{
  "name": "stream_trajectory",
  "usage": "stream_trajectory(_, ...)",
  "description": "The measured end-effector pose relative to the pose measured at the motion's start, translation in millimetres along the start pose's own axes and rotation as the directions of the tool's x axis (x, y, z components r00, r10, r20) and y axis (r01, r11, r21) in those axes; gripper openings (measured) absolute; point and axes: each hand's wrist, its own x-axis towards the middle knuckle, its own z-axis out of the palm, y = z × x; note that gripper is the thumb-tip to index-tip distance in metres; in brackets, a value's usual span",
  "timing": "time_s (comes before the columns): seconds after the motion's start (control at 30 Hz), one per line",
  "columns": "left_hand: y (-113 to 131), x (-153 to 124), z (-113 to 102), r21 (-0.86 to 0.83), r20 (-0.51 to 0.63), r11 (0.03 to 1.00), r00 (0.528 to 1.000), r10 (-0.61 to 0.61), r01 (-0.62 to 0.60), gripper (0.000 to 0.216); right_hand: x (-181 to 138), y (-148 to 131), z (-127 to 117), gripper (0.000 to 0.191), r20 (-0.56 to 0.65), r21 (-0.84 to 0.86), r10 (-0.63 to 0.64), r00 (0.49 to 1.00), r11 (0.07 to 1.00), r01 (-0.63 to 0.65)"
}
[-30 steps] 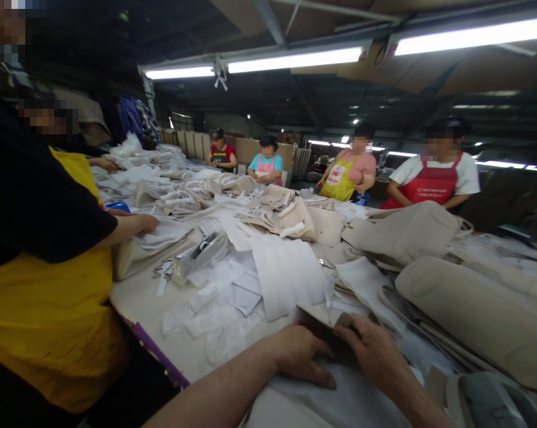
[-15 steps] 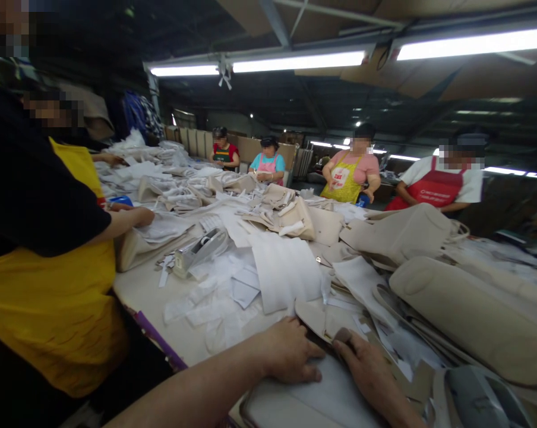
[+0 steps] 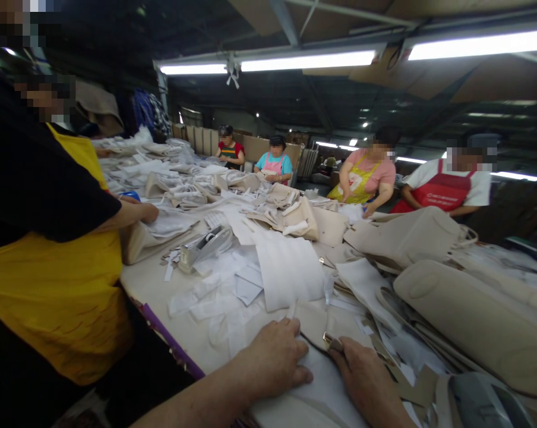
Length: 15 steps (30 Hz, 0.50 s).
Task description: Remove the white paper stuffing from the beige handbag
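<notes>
My left hand (image 3: 275, 358) lies flat, fingers spread, on a white sheet (image 3: 322, 380) at the near edge of the table. My right hand (image 3: 366, 380) rests beside it, its fingertips touching a beige fabric piece (image 3: 315, 321) with a small metal fitting at its edge. The beige piece lies partly over the white sheet. Most of my right hand's fingers are hidden under it or by the hand itself.
A long table (image 3: 148, 285) carries heaps of white and beige fabric pieces, a tape dispenser (image 3: 204, 246) and beige cushioned covers (image 3: 473, 321). A person in a yellow apron (image 3: 59, 285) stands close at my left. Several other people work across the table.
Both my hands slid a little toward me and left along the white sheet. The beige piece now lies flatter, with its metal fitting showing. The view shifted slightly.
</notes>
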Motion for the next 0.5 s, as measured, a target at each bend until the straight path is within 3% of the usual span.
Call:
stream_trajectory(0.13, 0, -2, 1, 0.022, -0.019, 1.0, 1.0, 0.002, -0.002, 0.039, -3, -3, 9, 0.024, -0.076, -0.207, -0.136, 0.988, 0.971, 0.118)
stream_trajectory(0.23, 1, -2, 1, 0.001, -0.012, 1.0, 1.0, 0.0, 0.0, 0.039, -3, -7, 9, 0.026, -0.083, -0.248, -0.191, 0.978, 0.954, 0.165)
stream_trajectory(0.33, -2, -3, 3, -0.114, -0.042, 0.993, 0.999, -0.032, 0.027, 0.038, -5, -2, 7, 0.027, -0.092, -0.216, -0.192, 0.977, 0.962, 0.168)
stream_trajectory(0.43, -12, -9, 7, -0.407, -0.161, 0.912, 0.98, -0.119, 0.044, 0.042, -12, 19, 7, 0.023, -0.117, -0.059, -0.243, 0.963, 0.97, 0.238)
stream_trajectory(0.5, -20, -21, 11, -0.586, -0.221, 0.807, 0.944, -0.244, 0.071, 0.046, -10, 35, 10, 0.027, -0.276, 0.11, -0.268, 0.923, 0.945, 0.308)
